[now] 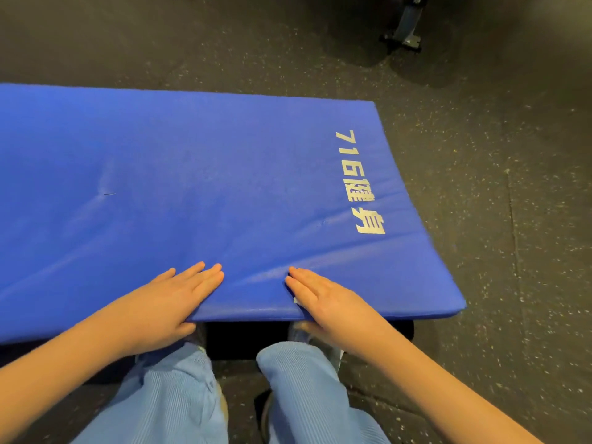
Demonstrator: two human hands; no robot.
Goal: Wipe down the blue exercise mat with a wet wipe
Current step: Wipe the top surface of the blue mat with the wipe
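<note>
Blue exercise mat (192, 187) spreads over the speckled dark floor (512, 219), its near edge pinched by left hand (166, 302) and right hand (330, 302), fingers (205, 274) straight together on top, thumbs underneath.

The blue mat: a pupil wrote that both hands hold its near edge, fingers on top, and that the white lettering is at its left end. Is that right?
Not quite. The head view shows the white lettering near the right end of the blue mat, not the left. The rest stands: the left hand and right hand hold its near edge, fingers on top.
</note>
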